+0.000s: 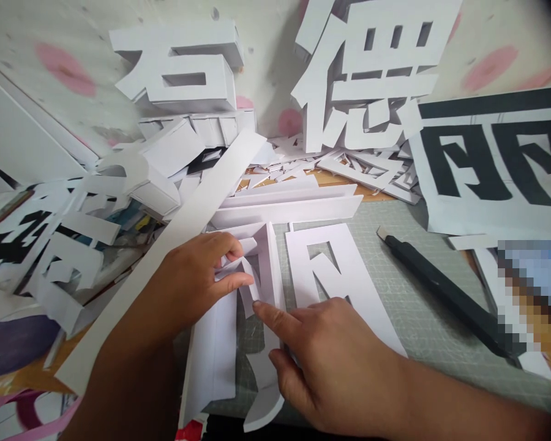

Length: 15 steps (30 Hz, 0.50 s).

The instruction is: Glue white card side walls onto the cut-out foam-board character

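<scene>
A white foam-board character shell [223, 361] with raised side walls lies on the green cutting mat [371, 285]. Inside it, my left hand [188, 285] pinches a small white foam-board strip [252, 283] between thumb and fingers. My right hand [335, 361] stretches its index finger to the strip's lower end, with its thumb apart and the other fingers partly curled and hidden. Just right of the shell is a flat white cut-out character [303, 263], partly covered by my right hand. A black utility knife [445, 294] lies farther right, its tip pointing away from me.
Long white strips [289, 208] lie behind the shell, and another long strip [211, 177] slants past my left arm. Finished white characters [188, 76] stand at the back with scraps [376, 174] below. A printed sheet [496, 165] is at right.
</scene>
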{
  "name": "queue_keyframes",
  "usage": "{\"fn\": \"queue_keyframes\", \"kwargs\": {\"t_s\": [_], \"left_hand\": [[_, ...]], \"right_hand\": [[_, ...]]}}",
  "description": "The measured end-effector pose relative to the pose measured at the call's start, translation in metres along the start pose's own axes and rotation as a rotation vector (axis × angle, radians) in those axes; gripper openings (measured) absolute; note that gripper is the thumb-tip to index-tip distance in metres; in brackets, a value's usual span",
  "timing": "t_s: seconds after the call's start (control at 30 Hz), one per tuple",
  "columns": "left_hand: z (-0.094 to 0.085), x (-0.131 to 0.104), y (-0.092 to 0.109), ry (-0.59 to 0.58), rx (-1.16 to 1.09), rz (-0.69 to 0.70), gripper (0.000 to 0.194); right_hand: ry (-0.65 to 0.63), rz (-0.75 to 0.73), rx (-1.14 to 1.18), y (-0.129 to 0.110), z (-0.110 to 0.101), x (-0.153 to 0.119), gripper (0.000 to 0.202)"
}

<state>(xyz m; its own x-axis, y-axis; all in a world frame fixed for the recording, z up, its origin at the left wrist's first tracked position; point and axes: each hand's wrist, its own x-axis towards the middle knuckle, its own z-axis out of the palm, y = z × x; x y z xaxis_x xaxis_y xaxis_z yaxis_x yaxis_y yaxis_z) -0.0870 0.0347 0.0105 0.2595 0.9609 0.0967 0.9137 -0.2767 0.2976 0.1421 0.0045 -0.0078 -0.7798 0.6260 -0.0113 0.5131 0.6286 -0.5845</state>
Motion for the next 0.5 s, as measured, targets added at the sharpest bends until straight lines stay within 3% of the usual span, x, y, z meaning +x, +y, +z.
{"fn": "queue_keyframes", "kwargs": {"t_s": [0.2, 0.37, 0.43, 0.5], "left_hand": [[-0.004, 0.002, 0.005, -0.053, -0.029, -0.038, 0.025], [-0.006, 0.004, 0.008, -0.071, -0.010, -0.050, 0.026], [-0.006, 0.004, 0.008, -0.057, -0.023, -0.075, 0.028], [-0.005, 0.004, 0.008, -0.020, -0.064, -0.078, 0.028]], "right_hand": [[0.072, -0.045, 0.022, 0.005, 0.004, -0.001, 0.047], [0.553, -0.277, 0.267, 0.015, -0.007, -0.012, 0.025], [0.665, -0.249, 0.237, 0.013, -0.017, -0.020, 0.020], [0.693, -0.213, 0.158, 0.007, -0.026, -0.029, 0.020]]}}
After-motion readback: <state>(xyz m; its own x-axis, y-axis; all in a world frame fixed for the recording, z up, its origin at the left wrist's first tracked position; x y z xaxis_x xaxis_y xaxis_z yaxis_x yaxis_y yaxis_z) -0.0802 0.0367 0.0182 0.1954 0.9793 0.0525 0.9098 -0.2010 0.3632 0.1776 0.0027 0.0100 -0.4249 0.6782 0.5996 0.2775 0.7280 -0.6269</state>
